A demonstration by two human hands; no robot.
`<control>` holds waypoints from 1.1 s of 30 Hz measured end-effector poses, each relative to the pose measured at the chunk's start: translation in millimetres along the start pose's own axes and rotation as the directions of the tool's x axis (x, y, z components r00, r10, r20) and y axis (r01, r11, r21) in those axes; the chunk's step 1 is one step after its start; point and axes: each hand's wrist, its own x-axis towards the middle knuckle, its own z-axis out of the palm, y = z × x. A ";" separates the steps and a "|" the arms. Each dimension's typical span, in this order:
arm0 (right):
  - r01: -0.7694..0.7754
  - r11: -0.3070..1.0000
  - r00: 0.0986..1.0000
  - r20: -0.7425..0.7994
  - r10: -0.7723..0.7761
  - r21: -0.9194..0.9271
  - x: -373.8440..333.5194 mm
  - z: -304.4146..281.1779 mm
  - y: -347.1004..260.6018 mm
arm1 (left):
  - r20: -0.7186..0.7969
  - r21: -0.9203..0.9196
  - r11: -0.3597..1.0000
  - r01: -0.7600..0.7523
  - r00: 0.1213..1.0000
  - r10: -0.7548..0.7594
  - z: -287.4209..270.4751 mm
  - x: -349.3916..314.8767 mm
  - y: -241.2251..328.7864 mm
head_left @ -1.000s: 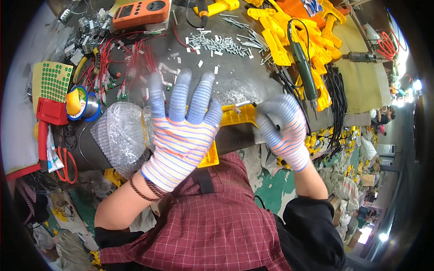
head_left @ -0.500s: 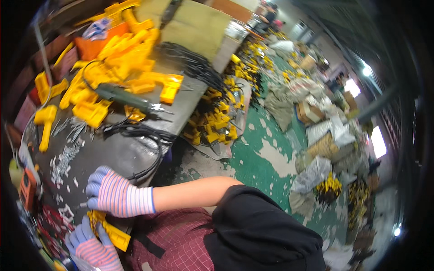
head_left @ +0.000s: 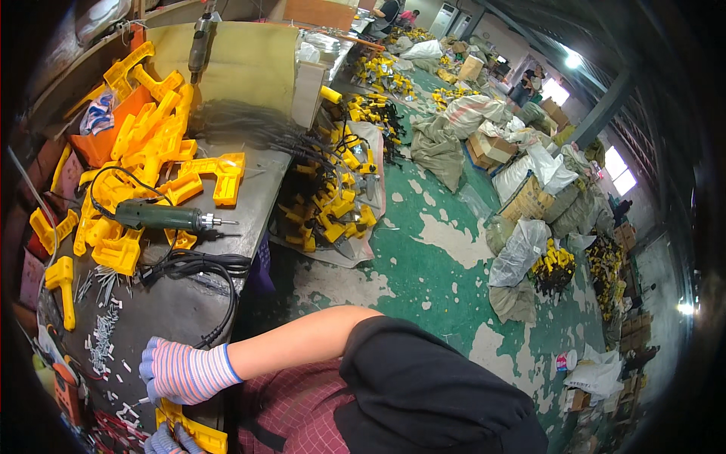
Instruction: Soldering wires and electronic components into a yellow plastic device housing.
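Observation:
My left hand [head_left: 168,441], in a striped knit glove, is at the lower edge, its fingers closed on a yellow plastic tool housing [head_left: 198,433]; most of this hand is cut off. Just above the housing is my right hand [head_left: 181,371], gloved the same way, with fingers curled in. What those fingers hold, if anything, is hidden. Beyond the hands, a dark green electric screwdriver [head_left: 160,216] lies with its bit pointing right, against a pile of yellow housings [head_left: 155,140]. Loose screws [head_left: 103,340] are scattered on the dark bench [head_left: 181,306].
Black cables [head_left: 219,265] lie along the bench's right edge. An orange bin [head_left: 106,147] stands in the pile, and another screwdriver [head_left: 200,45] hangs at the back. Finished-looking yellow parts [head_left: 333,212] heap beside the bench. Sacks [head_left: 522,253] line the green floor; people [head_left: 525,85] are far off.
The view has shifted, so the bench and pile sit further left and both hands lower in the picture. My right hand remains just above the housing, which my left hand still holds.

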 end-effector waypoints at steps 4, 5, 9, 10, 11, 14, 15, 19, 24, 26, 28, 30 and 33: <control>0.008 1.000 1.000 -0.024 -0.008 0.016 -0.4 -0.6 0.0 | -0.237 -0.078 0.996 0.036 0.970 -0.054 33.3 -10.1 0.7; 0.009 1.000 1.000 -0.028 -0.009 0.011 -0.7 -0.9 -1.1 | -0.235 -0.082 0.996 0.041 0.970 -0.059 46.6 -12.7 1.5; 0.023 1.000 1.000 0.004 -0.023 -0.011 -0.5 0.1 -3.9 | -0.356 -0.347 0.938 -0.012 0.927 -0.120 61.1 -12.5 -1.1; 0.034 0.999 0.999 -0.008 -0.034 -0.011 1.2 -1.2 -5.9 | -0.270 -0.322 0.947 0.000 0.958 -0.092 57.6 -13.3 -3.5; 0.046 0.999 0.999 0.000 -0.046 0.014 1.8 -1.2 -6.2 | -0.175 -0.294 0.956 0.015 0.982 -0.070 53.4 -14.5 -5.4; 0.146 0.989 0.989 -0.002 -0.146 -0.025 14.3 -3.0 -11.2 | -0.278 -0.433 0.899 0.058 0.941 -0.195 100.0 -36.5 -14.7; 0.161 0.984 0.987 0.001 -0.162 -0.069 11.8 -18.7 -5.6 | -0.292 -0.487 0.873 0.027 0.937 -0.192 106.8 -24.1 -10.2; 0.135 0.976 0.984 0.140 -0.111 -0.174 15.8 -36.9 -0.7 | -0.342 -0.564 0.825 0.037 0.899 -0.274 108.5 -11.9 -3.1; 0.208 0.959 0.978 0.067 -0.198 -0.195 14.2 -31.9 -0.1 | -0.365 -0.483 0.865 0.133 0.868 -0.337 96.7 -19.4 -5.4; 0.229 0.954 0.973 0.062 -0.221 -0.195 14.3 -26.5 -3.6 | -0.405 -0.473 0.874 0.112 0.853 -0.328 100.6 -26.2 -6.9; 0.194 0.941 0.977 0.142 -0.159 -0.277 17.9 -28.8 -15.1 | -0.393 -0.509 0.851 0.132 0.843 -0.366 101.1 -28.5 -6.6; 0.215 0.942 0.972 0.151 -0.181 -0.257 19.7 -27.4 -23.1 | -0.408 -0.579 0.808 0.109 0.820 -0.402 103.9 -27.1 -6.1; 0.241 0.942 0.966 0.152 -0.209 -0.235 21.1 -19.8 -31.3 | -0.423 -0.574 0.815 0.078 0.825 -0.376 106.0 -27.7 -10.6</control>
